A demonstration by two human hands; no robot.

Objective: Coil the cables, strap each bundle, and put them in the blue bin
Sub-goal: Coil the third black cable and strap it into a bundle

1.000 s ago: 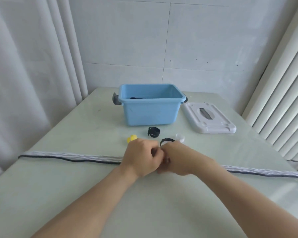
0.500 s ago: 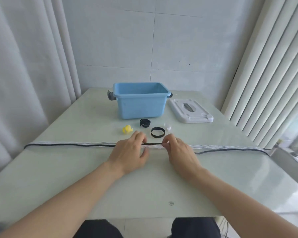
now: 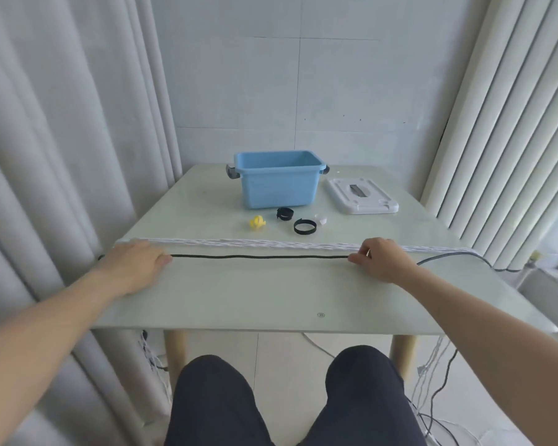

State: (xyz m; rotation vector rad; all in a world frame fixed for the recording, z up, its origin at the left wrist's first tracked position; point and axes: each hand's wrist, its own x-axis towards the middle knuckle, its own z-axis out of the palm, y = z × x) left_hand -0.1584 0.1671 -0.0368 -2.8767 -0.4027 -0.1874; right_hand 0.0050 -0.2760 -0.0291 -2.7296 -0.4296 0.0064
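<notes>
- Cable status — black cable (image 3: 258, 257) lies straight across the table (image 3: 271, 297), just in front of the white cable (image 3: 255, 243).
- My left hand (image 3: 136, 263) lies flat on one end; my right hand (image 3: 380, 260) pinches the other.
- Looks thin, light and floppy — I'd grip near an end and loop it.
- Black strap (image 3: 304, 226) sits near the blue bin (image 3: 279, 180).
</notes>
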